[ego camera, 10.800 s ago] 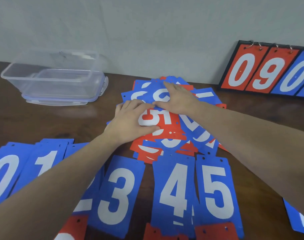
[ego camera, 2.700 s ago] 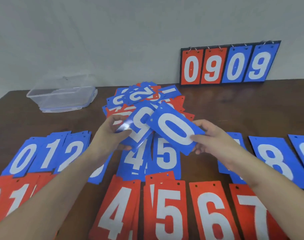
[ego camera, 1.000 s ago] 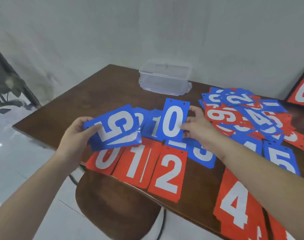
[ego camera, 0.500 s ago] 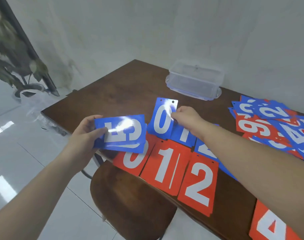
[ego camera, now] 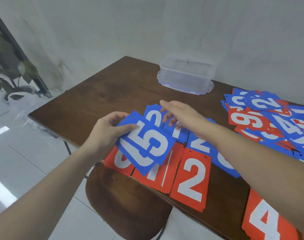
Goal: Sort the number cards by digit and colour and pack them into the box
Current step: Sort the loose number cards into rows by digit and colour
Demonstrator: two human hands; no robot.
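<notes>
My left hand (ego camera: 106, 134) grips a small stack of blue number cards (ego camera: 146, 146) with a white 5 on top, held above the red 0 card (ego camera: 116, 161) and red 1 card (ego camera: 156, 175). My right hand (ego camera: 180, 115) hovers with relaxed fingers over the blue 0 card (ego camera: 153, 115) lying at the left end of the blue row; whether it touches the card is unclear. A red 2 card (ego camera: 191, 179) and a red 4 card (ego camera: 265, 220) lie near the table's front edge. The unsorted blue and red pile (ego camera: 269, 118) sits at right. The clear plastic box (ego camera: 186, 73) stands at the back.
The brown wooden table (ego camera: 113, 94) has bare room between the box and the blue row. A wooden stool (ego camera: 123, 205) stands under the front edge. A potted plant (ego camera: 7, 66) is on the tiled floor at far left.
My right hand has set the blue 0 card down at the left end of the blue row and let go of it. My left hand has shifted its stack right, over the red cards.
</notes>
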